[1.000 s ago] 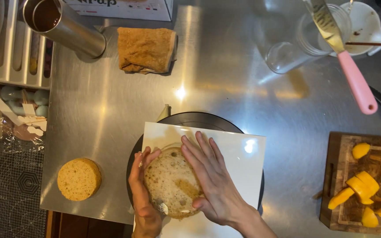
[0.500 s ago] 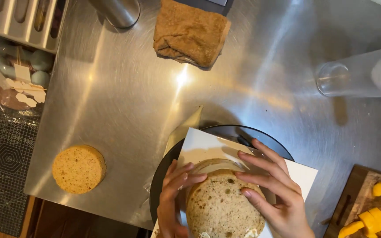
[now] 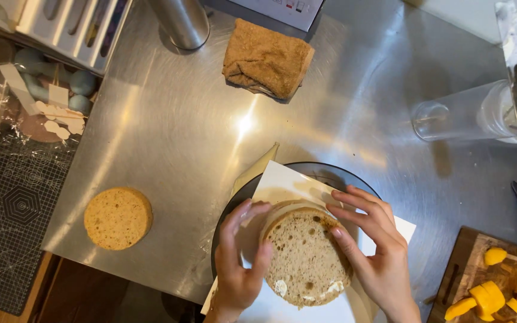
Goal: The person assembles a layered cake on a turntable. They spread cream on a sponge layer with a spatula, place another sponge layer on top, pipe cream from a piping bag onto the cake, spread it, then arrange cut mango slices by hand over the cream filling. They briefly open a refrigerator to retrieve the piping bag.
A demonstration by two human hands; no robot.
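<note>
Left hand and right hand, fingers curled loosely around the sides of a round pale sponge cake layer (cream at its near edge), white square board beneath their fingertips, dark round turntable just beyond.

We see both hands low in the frame, just right of centre, coming up from the bottom edge. The left hand sits lower left of the pair, wrist at the bottom edge, fingers curled, thumb angled up and right. The right hand enters from the lower right, its fingers spread and stretched toward the upper left, fingertips bent down. The two face each other in a loose, cupping grip; how firmly they press we cannot quite tell.
</note>
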